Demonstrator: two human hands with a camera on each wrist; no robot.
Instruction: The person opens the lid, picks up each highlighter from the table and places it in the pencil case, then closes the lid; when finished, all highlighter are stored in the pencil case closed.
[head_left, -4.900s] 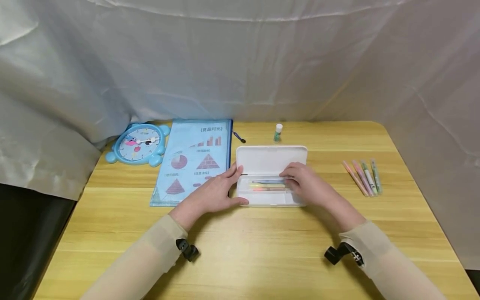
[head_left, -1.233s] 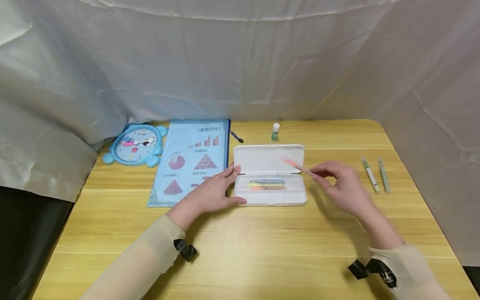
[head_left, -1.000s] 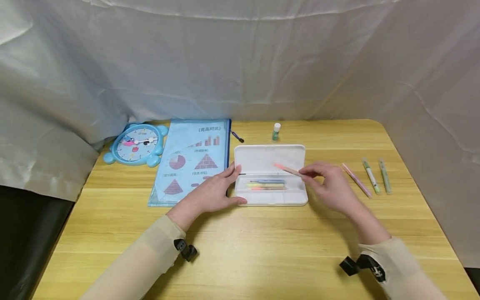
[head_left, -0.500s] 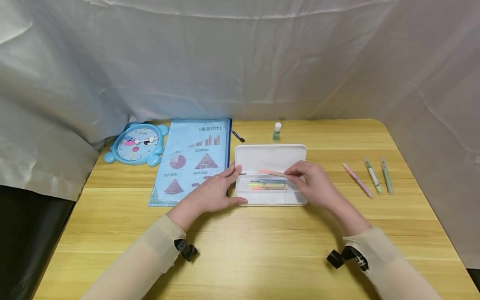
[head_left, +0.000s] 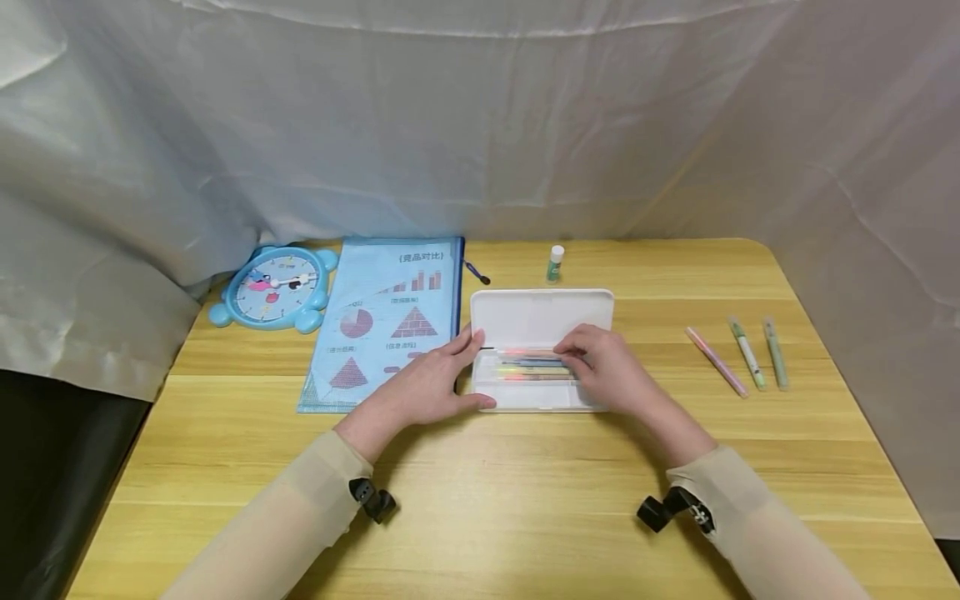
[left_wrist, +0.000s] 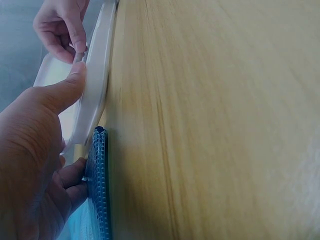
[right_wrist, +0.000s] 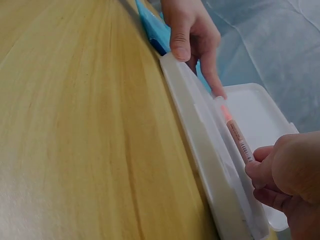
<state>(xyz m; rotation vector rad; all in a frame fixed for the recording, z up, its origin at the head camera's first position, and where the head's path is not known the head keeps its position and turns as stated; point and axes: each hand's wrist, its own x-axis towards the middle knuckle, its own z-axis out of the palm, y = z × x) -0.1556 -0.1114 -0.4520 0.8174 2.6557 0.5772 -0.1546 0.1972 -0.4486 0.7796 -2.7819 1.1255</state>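
Observation:
A white pencil case lies with its lid raised, several pens in its tray. At its left end my left hand grips the case, thumb on the front rim and fingers at the back corner. My right hand pinches an orange-tipped highlighter by its rear end, low along the back side of the tray. In the right wrist view the highlighter's barcode shows, and its tip points toward the left hand. The right hand hides the right end of the pens.
To the right lie a pink pen, a green-and-white pen and a green pen. A glue stick stands behind the case. Left of it are a blue zip folder and a blue toy clock. A grey curtain closes the back.
My right hand has brought the orange-tipped highlighter from the right, leftward and down into the case. Earlier this highlighter lay beside the pens on the right. My left hand has stayed on the case.

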